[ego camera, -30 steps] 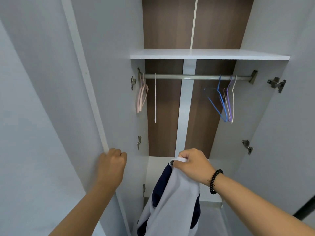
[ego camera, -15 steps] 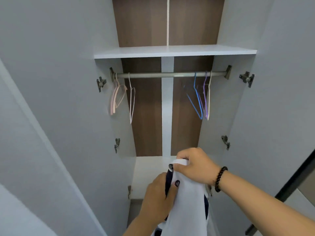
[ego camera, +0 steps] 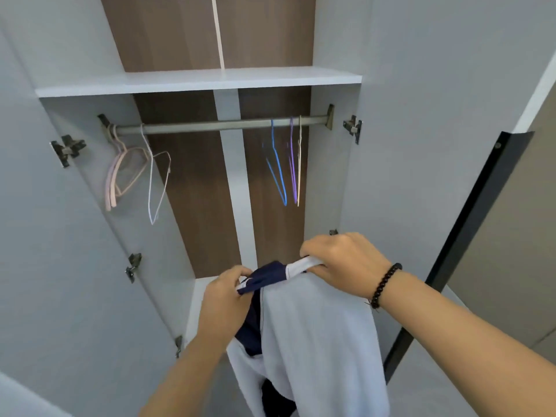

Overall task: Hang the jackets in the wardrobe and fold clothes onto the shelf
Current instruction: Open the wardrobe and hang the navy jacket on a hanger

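Head view: open wardrobe [ego camera: 421,145], grey walls and doors, brown wood-grain back panel [ego camera: 192,191]. White shelf [ego camera: 198,81] above metal rail [ego camera: 216,125]. Pink hangers [ego camera: 120,176] and white hanger [ego camera: 156,188] at rail's left end; blue, purple, cream hangers [ego camera: 288,170] right. Black-edged door [ego camera: 451,251] far right. Grey-navy jacket [ego camera: 316,341] held in front of lower opening, below rail. Right hand [ego camera: 343,260] grips white collar edge; left hand [ego camera: 225,299] pinches navy collar part. Black bead bracelet [ego camera: 385,285] on right wrist.

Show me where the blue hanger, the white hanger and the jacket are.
blue hanger [ego camera: 278,176]: head view, on its sloping wire.
white hanger [ego camera: 150,188]: head view, on its long wire side.
jacket [ego camera: 316,341]: head view, on its grey back panel.
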Action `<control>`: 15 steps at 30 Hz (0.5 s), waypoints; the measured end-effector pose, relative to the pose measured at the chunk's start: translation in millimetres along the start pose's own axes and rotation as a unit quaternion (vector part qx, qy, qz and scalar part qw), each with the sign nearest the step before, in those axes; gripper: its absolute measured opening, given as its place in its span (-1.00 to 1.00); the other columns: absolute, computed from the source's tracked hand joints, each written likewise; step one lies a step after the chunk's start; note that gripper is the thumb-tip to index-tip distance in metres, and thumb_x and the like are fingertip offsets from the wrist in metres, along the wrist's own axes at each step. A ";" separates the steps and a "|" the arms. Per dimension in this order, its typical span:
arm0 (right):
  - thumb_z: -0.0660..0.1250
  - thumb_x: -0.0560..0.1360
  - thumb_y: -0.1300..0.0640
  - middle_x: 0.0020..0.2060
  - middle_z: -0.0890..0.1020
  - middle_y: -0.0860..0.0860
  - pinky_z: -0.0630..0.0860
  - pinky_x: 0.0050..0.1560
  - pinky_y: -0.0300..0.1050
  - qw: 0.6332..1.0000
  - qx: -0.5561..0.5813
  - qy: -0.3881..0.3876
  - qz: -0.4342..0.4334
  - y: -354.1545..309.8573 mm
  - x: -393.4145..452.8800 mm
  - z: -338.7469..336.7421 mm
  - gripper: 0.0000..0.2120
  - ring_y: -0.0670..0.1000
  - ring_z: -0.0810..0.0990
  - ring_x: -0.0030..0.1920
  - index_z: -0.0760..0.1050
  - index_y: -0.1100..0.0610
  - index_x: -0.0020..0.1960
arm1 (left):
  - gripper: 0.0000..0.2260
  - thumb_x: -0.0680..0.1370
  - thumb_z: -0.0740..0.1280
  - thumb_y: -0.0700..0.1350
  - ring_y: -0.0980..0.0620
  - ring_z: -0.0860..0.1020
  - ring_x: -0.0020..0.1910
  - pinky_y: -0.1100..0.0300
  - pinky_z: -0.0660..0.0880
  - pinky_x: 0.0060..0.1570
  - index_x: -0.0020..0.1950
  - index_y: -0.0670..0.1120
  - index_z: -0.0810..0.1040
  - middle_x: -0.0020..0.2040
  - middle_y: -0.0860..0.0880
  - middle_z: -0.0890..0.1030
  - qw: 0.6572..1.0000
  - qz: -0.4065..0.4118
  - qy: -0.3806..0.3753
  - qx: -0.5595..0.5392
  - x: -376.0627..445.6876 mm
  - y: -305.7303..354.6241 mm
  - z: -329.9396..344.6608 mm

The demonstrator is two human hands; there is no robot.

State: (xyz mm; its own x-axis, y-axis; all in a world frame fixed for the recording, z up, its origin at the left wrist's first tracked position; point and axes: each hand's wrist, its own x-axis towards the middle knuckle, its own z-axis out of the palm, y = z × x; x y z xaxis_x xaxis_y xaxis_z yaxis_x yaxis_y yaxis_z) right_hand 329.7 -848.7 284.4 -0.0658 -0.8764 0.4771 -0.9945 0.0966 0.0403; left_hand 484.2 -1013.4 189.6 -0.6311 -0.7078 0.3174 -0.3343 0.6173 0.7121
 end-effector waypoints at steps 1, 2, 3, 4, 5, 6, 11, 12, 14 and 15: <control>0.29 0.41 0.17 -0.40 0.54 -0.04 0.33 -0.61 -0.19 1.000 -0.006 0.026 -0.002 3.1 3.5 2.7 -0.95 0.06 0.48 -0.51 0.51 0.09 -0.22 | -0.78 0.47 0.34 -0.33 0.11 0.42 -0.36 0.38 0.29 -0.40 -0.09 0.01 0.59 -0.25 0.10 0.51 0.999 0.024 0.003 0.041 6.0 -0.5 0.7; 0.21 0.41 0.16 -0.40 0.54 -0.03 0.33 -0.62 -0.20 0.998 -0.001 0.057 0.008 5.7 9.4 5.1 -0.87 0.07 0.48 -0.52 0.52 0.10 -0.22 | -0.75 0.47 0.33 -0.34 0.08 0.41 -0.35 0.36 0.28 -0.40 -0.01 -0.02 0.61 -0.20 0.11 0.46 0.997 0.034 0.014 0.071 10.5 0.5 1.8; 0.15 0.41 0.15 -0.39 0.55 -0.02 0.34 -0.61 -0.20 0.996 0.007 0.088 0.020 8.6 16.2 7.4 -0.81 0.07 0.49 -0.51 0.53 0.11 -0.22 | -0.74 0.47 0.32 -0.33 0.04 0.41 -0.33 0.28 0.30 -0.41 0.05 -0.03 0.62 -0.17 0.09 0.42 0.995 0.029 0.028 0.088 14.7 1.1 2.9; 0.12 0.41 0.15 -0.39 0.56 -0.01 0.36 -0.60 -0.19 0.992 0.016 0.117 0.039 10.8 23.7 7.4 -0.79 0.07 0.50 -0.50 0.54 0.12 -0.21 | -0.72 0.48 0.30 -0.32 0.01 0.42 -0.32 0.22 0.33 -0.40 0.09 -0.03 0.61 -0.15 0.07 0.40 0.994 0.014 0.041 0.100 18.7 0.8 3.9; 0.12 0.40 0.16 -0.38 0.56 -0.01 0.38 -0.58 -0.18 0.988 0.022 0.145 0.057 14.5 30.3 8.6 -0.78 0.07 0.50 -0.49 0.54 0.12 -0.21 | -0.71 0.48 0.29 -0.31 0.00 0.44 -0.28 0.19 0.36 -0.38 0.12 -0.02 0.60 -0.12 0.04 0.38 0.994 -0.003 0.051 0.100 22.7 -0.5 4.5; 0.12 0.39 0.16 -0.38 0.56 -0.02 0.39 -0.57 -0.18 0.983 0.028 0.165 0.077 17.1 36.4 9.4 -0.79 0.06 0.49 -0.49 0.54 0.12 -0.22 | -0.69 0.48 0.28 -0.32 0.01 0.45 -0.25 0.21 0.38 -0.37 0.13 -0.02 0.59 -0.10 0.03 0.39 0.994 -0.019 0.056 0.093 27.3 -3.7 5.2; 0.21 0.39 0.15 -0.43 0.53 -0.05 0.26 -0.55 -0.26 0.991 0.034 0.110 0.075 19.5 61.3 44.4 -0.88 0.01 0.45 -0.52 0.51 0.09 -0.25 | -0.80 0.57 0.22 -0.35 0.04 0.50 -0.21 0.32 0.37 -0.30 -0.10 -0.10 0.55 -0.09 -0.04 0.58 0.957 -0.231 -0.046 -0.168 78.1 -18.1 -7.2; 0.26 0.39 0.15 -0.44 0.53 -0.06 0.25 -0.54 -0.24 0.993 0.040 0.080 0.083 22.0 65.7 56.4 -0.92 0.01 0.47 -0.51 0.50 0.08 -0.26 | -0.80 0.59 0.23 -0.33 0.01 0.54 -0.19 0.24 0.44 -0.22 -0.14 -0.11 0.57 -0.12 -0.06 0.62 0.923 -0.286 -0.085 -0.243 90.3 -23.1 -12.9; 0.35 0.37 0.16 -0.42 0.56 -0.05 0.29 -0.48 -0.21 0.984 0.076 0.070 0.142 30.1 75.4 77.6 -0.96 0.02 0.50 -0.46 0.52 0.09 -0.25 | -0.85 0.60 0.28 -0.27 -0.04 0.61 -0.08 0.05 0.52 0.02 -0.07 -0.11 0.62 -0.09 -0.09 0.67 0.879 -0.329 -0.135 -0.319 113.6 -36.0 -21.8; 0.38 0.37 0.18 -0.41 0.56 -0.05 0.33 -0.47 -0.19 0.975 0.101 0.089 0.178 34.4 81.8 85.4 -0.95 0.01 0.50 -0.44 0.53 0.09 -0.25 | -0.88 0.60 0.30 -0.23 -0.05 0.62 -0.04 0.00 0.52 0.09 -0.02 -0.11 0.63 -0.07 -0.09 0.68 0.877 -0.324 -0.148 -0.323 126.6 -41.3 -25.2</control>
State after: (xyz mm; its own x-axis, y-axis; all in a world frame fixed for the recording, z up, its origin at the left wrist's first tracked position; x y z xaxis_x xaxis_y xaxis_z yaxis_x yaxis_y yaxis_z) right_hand 283.2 -957.4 249.7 -0.4124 -0.7063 0.5754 -0.9082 0.2695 -0.3202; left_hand 435.7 -1137.2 216.2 -0.6417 -0.6587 -0.3929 -0.2846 -0.2712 0.9195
